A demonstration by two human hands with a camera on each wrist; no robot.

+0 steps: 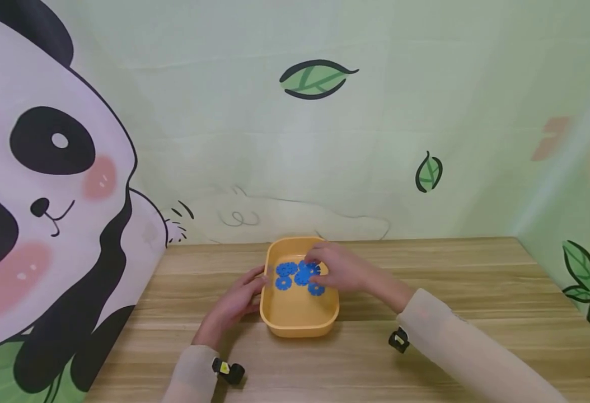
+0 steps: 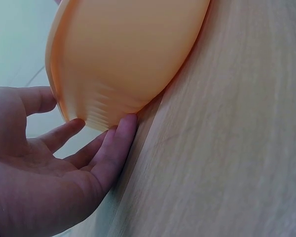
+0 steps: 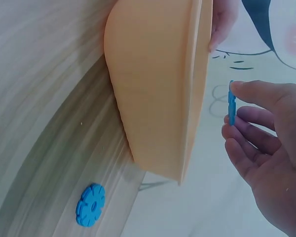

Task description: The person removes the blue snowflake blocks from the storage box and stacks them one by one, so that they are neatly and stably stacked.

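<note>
A yellow plastic basin (image 1: pixel 297 314) stands on the table with several blue notched discs (image 1: pixel 283 283) lying inside. My left hand (image 1: pixel 237 298) holds the basin's left side, thumb at the rim and fingers against the outer wall and low near its base, as the left wrist view shows. Over the right side of the basin, my right hand (image 1: pixel 342 268) pinches one blue notched disc (image 3: pixel 232 106) between thumb and fingertips. The right wrist view shows that disc edge-on, above the rim.
Another blue notched disc (image 3: pixel 91 205) lies on the wooden table (image 1: pixel 456 324) outside the basin, on its right. Behind the table's far edge rises a pale green backdrop (image 1: pixel 214 112) with a printed panda (image 1: pixel 48 224) and leaves. Both wrists wear small black cameras (image 1: pixel 399 340).
</note>
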